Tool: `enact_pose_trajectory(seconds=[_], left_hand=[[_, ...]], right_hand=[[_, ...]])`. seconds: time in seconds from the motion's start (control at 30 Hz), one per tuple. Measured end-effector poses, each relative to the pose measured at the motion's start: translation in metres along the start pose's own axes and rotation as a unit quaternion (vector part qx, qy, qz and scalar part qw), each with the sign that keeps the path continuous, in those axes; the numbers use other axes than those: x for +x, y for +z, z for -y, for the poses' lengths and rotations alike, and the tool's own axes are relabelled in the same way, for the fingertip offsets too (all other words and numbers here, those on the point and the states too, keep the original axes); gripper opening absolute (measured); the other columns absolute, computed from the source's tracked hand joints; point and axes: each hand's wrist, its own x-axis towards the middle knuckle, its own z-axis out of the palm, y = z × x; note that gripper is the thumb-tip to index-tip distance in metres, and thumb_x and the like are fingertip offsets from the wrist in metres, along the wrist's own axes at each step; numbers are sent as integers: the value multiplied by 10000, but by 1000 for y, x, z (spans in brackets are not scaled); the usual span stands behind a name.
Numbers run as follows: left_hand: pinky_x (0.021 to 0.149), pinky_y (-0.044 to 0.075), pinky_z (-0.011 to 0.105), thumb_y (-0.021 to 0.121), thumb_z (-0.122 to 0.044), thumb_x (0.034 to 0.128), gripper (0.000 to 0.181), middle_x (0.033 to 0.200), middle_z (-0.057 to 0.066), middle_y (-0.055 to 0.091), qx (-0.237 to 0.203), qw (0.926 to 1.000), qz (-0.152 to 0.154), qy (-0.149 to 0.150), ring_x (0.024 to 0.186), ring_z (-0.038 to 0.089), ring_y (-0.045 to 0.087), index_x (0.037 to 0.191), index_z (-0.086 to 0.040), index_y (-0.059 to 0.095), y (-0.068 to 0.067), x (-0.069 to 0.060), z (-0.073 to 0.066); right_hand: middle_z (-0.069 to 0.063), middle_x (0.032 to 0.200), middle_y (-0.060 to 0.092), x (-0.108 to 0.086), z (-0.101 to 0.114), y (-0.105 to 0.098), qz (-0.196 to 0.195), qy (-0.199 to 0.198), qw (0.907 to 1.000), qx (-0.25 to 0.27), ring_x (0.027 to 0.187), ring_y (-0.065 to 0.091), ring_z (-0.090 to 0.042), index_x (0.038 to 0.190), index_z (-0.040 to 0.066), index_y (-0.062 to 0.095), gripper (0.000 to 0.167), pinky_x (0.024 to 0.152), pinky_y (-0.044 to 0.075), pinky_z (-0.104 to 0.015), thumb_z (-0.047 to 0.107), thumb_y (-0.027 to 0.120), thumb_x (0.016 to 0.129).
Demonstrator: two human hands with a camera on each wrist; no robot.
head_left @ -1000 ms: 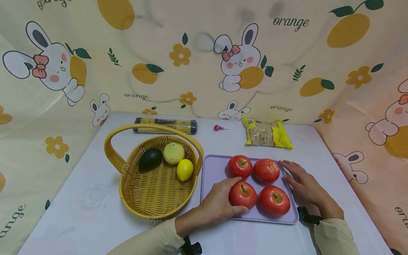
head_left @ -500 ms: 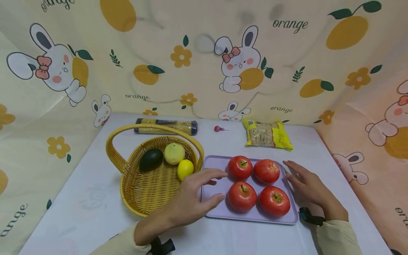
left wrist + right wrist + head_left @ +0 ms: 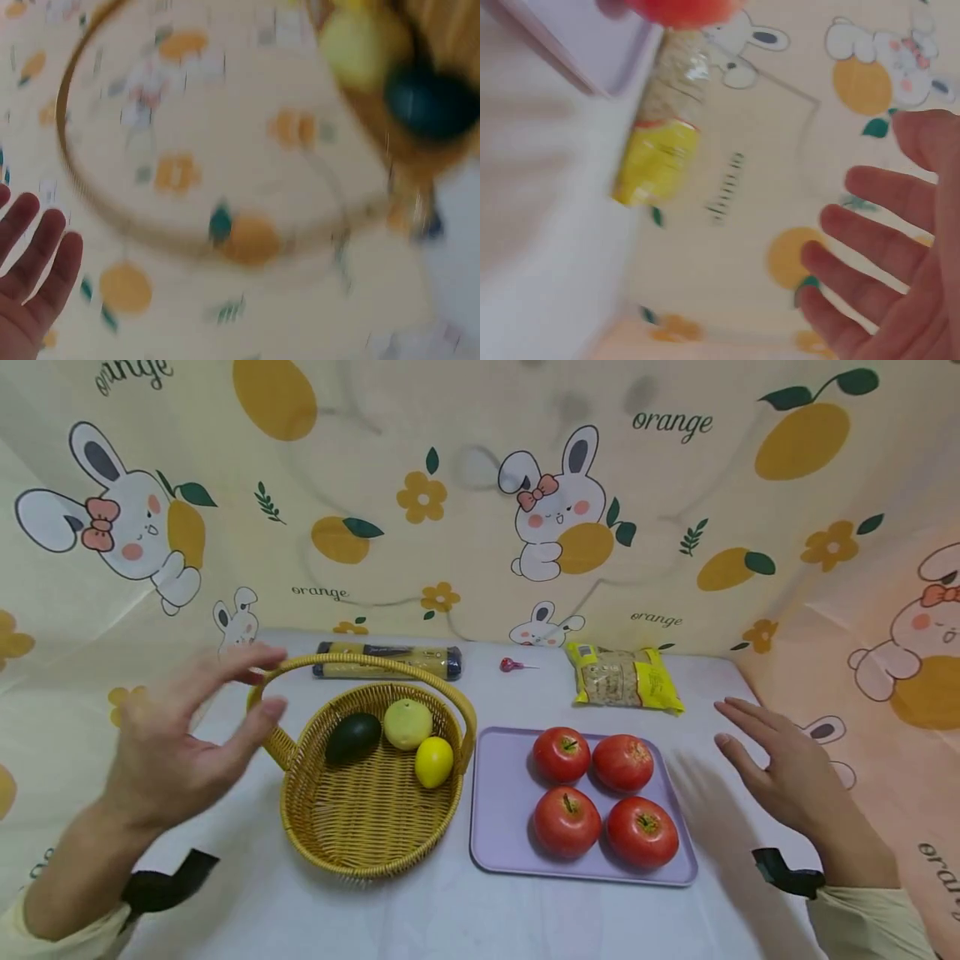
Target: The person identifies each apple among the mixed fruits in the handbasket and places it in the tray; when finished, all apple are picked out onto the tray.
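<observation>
My left hand (image 3: 180, 743) hovers with spread fingers just left of the wicker basket (image 3: 360, 852), near its handle (image 3: 360, 658), holding nothing. A dark green avocado-shaped fruit (image 3: 353, 739), a pale green round fruit (image 3: 408, 724) and a yellow lemon (image 3: 434, 762) lie inside the basket. To its right a lilac tray (image 3: 498, 827) carries several red apple-like fruits (image 3: 566, 822). Beyond the tray's right edge my right hand (image 3: 787, 768) is raised, fingers extended and apart from everything. In the right wrist view its palm (image 3: 922, 277) holds nothing.
A long yellow packet with dark ends (image 3: 386, 662) lies behind the basket. A small red-wrapped lollipop (image 3: 513, 665) and a yellow bag (image 3: 625, 678) lie along the back of the white table (image 3: 420, 918). A printed curtain (image 3: 450, 568) rises behind.
My left hand has let go of the front left red fruit and swung left past the basket. My right hand has lifted away from the tray's edge to the right.
</observation>
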Motion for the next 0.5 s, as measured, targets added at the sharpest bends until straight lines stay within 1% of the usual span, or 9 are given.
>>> enact_pose_trajectory(seconds=[0.07,0.13,0.2,0.23,0.27,0.3,0.37,0.43,0.5], left_hand=[[1110,410,64,645,-511,1068,604,1319,228,762,721,9973,-129,-110,1154,139,694,1391,-7,726,-21,9,7],[1206,397,154,545,-663,1063,760,1401,252,715,1500,9880,-199,-301,1251,288,665,1438,-18,695,-37,15,13],[1288,371,286,409,-772,1053,911,1479,279,655,2156,9757,-226,-302,1326,476,588,1473,-2,653,-48,20,19],[1316,354,367,380,-782,1048,932,1499,287,634,2360,9708,-315,-283,1373,521,553,1484,-1,641,-51,22,23],[1337,329,455,346,-795,1040,953,1529,286,607,2551,9657,-359,-327,1438,525,507,1506,-11,621,-53,22,26],[1346,299,526,308,-796,1037,974,1559,289,576,2752,9603,-302,-343,1483,524,467,1528,-5,593,-55,23,30],[1350,260,575,275,-761,1045,966,1593,303,534,2983,9539,-197,-254,1520,538,421,1555,12,550,-55,21,40],[1323,269,650,248,-732,1053,947,1616,313,496,3164,9480,25,-340,1546,544,378,1583,8,509,-51,14,49],[1310,249,701,228,-701,1070,923,1660,316,435,3259,9436,363,-469,1575,558,320,1617,6,458,-43,4,62]], right_hand=[[-263,1602,546,5,6,-15,-406,-264,9985,-262,1438,481,-563,1624,142,540,577,1163,368,-807,311,668,1088],[-255,1616,535,13,11,-31,-842,-601,9934,-493,1470,468,-526,1623,125,537,588,1256,335,-729,388,623,1104],[-269,1613,535,22,16,-46,-1341,-992,9841,-616,1496,461,-516,1592,75,562,649,1328,289,-638,513,549,1112],[-272,1621,526,26,18,-52,-1564,-1142,9787,-684,1509,451,-515,1586,56,560,704,1350,263,-609,573,499,1113],[-274,1643,502,29,20,-57,-1721,-1212,9747,-750,1533,428,-512,1591,41,546,772,1364,233,-594,636,435,1111],[-279,1662,476,32,21,-61,-1839,-1253,9715,-811,1548,407,-518,1600,28,525,824,1370,211,-595,673,381,1107],[-291,1687,434,37,19,-61,-2025,-1301,9663,-915,1554,377,-550,1609,3,495,898,1367,199,-614,717,326,1091],[-280,1738,355,37,12,-54,-1954,-1172,9681,-1046,1583,320,-554,1658,16,421,921,1365,164,-644,728,299,1086],[-275,1772,280,33,3,-41,-1683,-1022,9746,-1070,1617,250,-547,1693,27,353,932,1371,106,-650,728,300,1082]])
